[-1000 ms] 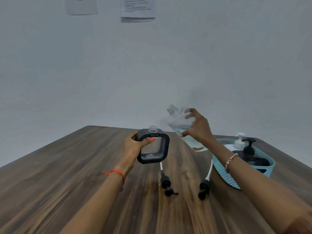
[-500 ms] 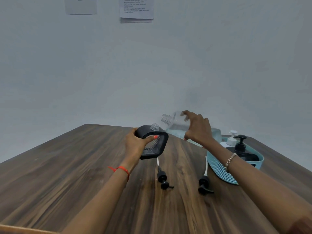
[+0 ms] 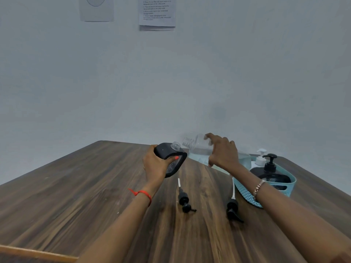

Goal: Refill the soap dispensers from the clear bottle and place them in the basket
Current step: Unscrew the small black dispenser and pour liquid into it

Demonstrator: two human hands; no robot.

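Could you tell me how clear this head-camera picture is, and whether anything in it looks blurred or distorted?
Head view: even, soft light, no harsh glare; the wide-angle lens bows the table edges; the clear bottle under the right hand is faint against the pale wall; the wall notices' print is unreadably small.

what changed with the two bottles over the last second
The right hand tipped the clear bottle from nearly upright to almost level, bringing its open neck up to the mouth of the black dispenser. The left hand tilted the dispenser toward it. Both kept their grip. The two loose pumps and the basket stayed put.
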